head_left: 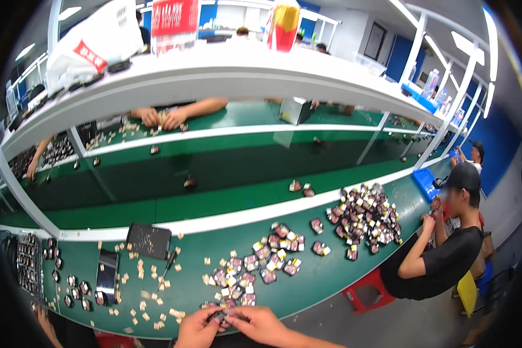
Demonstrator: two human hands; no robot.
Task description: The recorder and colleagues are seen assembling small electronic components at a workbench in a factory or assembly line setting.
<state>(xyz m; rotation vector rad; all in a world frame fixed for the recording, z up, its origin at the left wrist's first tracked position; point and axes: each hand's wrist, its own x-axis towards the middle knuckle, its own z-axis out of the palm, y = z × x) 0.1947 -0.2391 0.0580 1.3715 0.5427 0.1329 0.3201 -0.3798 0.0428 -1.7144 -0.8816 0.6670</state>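
At the front edge of the green table, my left hand (196, 328) and my right hand (260, 323) meet with fingers closed on one small dark part (220, 316). My fingers cover most of it, so its exact kind does not show. Just beyond my hands lies a loose cluster of small black parts (250, 263) with pinkish faces and white and yellow tabs. Small tan square pieces (147, 294) are scattered to the left of my hands.
A big heap of similar parts (365, 217) lies to the right, near a seated co-worker (446, 232). On the left are a phone (107, 272), a black tray (149, 240), a thin dark tool (168, 268) and a rack of black parts (30, 264). A white shelf (243, 78) spans above.
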